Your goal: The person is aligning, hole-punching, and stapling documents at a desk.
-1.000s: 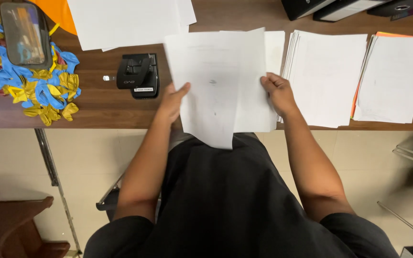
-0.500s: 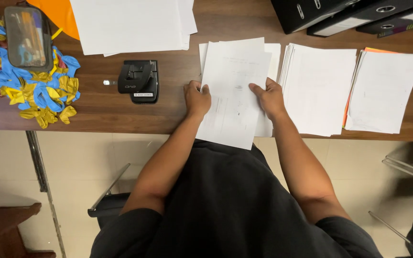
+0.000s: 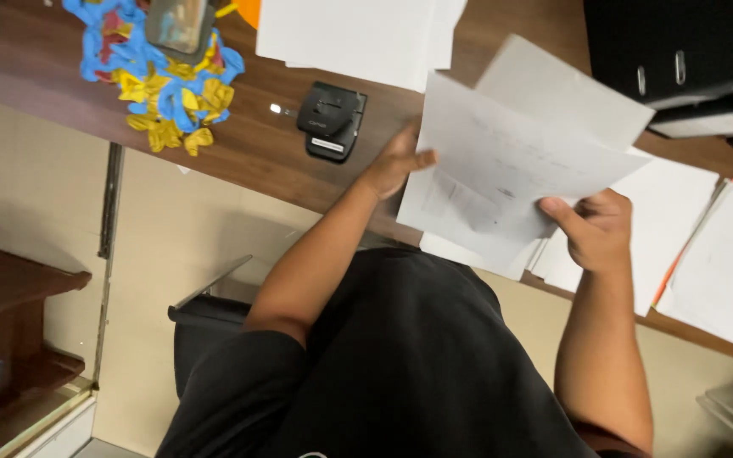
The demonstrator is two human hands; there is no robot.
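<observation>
Left hand: the left hand [image 3: 394, 163] holds the left edge of the loose white printed paper sheets [image 3: 502, 170]; its grip is closed on them, the thumb lying on the front of the top sheet.
Right hand: the right hand [image 3: 597, 231] holds the lower right part of the same sheets; its grip is also clamped on them, thumb on top, the other fingers behind the paper.
Sheets: they are lifted above the near edge of the dark brown wooden table [image 3: 256, 144] and fan apart, one sheet standing out behind the others toward the far side.
Under the sheets: a flat stack of white paper [image 3: 672, 212] lies on the table near its near edge, partly covered by the held sheets.
Right end of the table: another white paper stack with an orange sheet showing at its edge [image 3: 723, 271] lies beside the first stack.
Far right corner: black lever-arch binders [image 3: 680, 51] lie there.
Left of the left hand: a black hole punch [image 3: 332, 120] stands on the table, near the hand but apart from it.
Far edge, middle: one more pile of white paper [image 3: 358, 34] lies there.
Left end of the table: a heap of blue, yellow and red uninflated balloons [image 3: 163, 85] lies there, with a clear zip pouch [image 3: 178, 24] on top of it.
</observation>
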